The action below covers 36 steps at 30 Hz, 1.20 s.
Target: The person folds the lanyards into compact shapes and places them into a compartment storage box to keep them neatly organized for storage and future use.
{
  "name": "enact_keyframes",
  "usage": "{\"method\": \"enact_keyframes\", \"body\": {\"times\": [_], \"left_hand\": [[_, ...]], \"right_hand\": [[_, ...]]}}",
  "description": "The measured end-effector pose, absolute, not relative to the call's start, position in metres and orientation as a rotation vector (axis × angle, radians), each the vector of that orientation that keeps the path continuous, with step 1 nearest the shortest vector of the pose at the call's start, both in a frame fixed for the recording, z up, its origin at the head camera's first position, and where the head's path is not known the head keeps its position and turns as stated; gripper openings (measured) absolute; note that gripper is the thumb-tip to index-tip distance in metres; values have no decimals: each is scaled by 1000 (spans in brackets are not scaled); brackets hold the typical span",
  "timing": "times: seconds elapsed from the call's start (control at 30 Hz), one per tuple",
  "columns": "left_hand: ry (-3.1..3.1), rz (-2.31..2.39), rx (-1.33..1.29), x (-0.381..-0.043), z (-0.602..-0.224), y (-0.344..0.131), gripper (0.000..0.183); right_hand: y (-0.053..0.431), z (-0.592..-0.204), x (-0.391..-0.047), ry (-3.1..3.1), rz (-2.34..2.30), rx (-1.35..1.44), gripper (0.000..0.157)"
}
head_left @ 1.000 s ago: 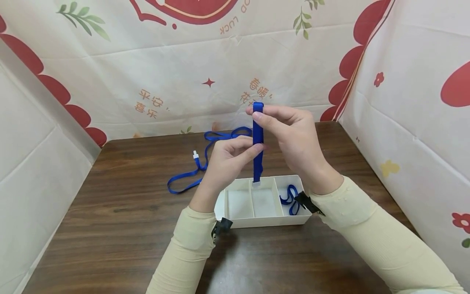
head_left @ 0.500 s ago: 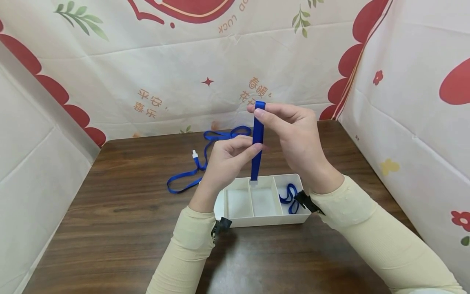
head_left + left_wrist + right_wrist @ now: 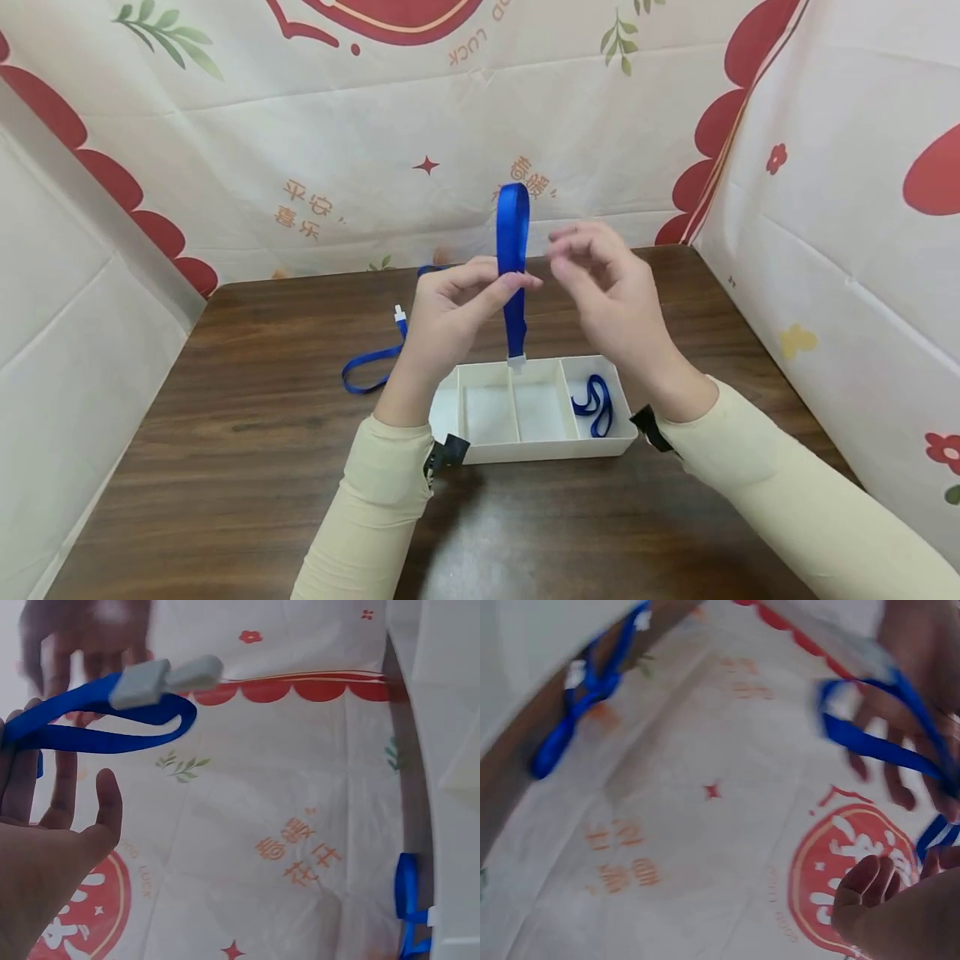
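My left hand [image 3: 459, 310] pinches a folded blue lanyard [image 3: 512, 229] between thumb and fingers at about its middle. The band stands up in a rounded loop above the fingertips. Its lower end hangs down to a white plastic clip [image 3: 516, 363], seen over the box's back edge; the left wrist view shows the clip [image 3: 142, 682] larger. Just right of the loop is my right hand [image 3: 618, 292], apart from the band, its fingers loosely bent with nothing between them. In the right wrist view the held lanyard [image 3: 881, 748] is blurred.
Below the hands a white divided box [image 3: 551, 451] stands on the brown wooden table [image 3: 247, 433]. A coiled blue lanyard [image 3: 600, 402] lies in its right compartment. Another blue lanyard [image 3: 363, 359] with a white clip lies behind and left, partly hidden by my left hand. Printed cloth walls surround the table.
My right hand has let go of the lanyard's top and moved right. The folded top has sprung into a wider loop. My left hand has shifted slightly left and up with the lanyard.
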<state>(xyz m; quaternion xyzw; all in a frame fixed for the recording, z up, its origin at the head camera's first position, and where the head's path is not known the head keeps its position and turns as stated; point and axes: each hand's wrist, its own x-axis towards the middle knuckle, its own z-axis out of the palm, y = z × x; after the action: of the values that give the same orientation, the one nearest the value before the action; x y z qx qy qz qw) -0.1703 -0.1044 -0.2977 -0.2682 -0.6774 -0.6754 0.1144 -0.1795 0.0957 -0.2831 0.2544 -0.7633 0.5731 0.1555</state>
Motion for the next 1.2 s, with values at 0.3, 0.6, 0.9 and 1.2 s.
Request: {"method": "enact_keyframes", "body": {"times": [0.3,0.6,0.9,1.2], "left_hand": [[-1894,-2048,-741,-170,-285,-111,30],[-1880,-2022,-754,-170,-283,-109,26],[-1825,-2021,-752,-172,-282,-111,29],[-1793,-2031,-760,-173,-277,-112,29]], "right_hand": [[109,-334,-185,-2304,1106,1234,34],[106,-347,-181,-2267,1128,1248,19],[107,-347,-177,-2208,1392,1076,21],[103,-347,-174,-2127,1405,1060,24]]}}
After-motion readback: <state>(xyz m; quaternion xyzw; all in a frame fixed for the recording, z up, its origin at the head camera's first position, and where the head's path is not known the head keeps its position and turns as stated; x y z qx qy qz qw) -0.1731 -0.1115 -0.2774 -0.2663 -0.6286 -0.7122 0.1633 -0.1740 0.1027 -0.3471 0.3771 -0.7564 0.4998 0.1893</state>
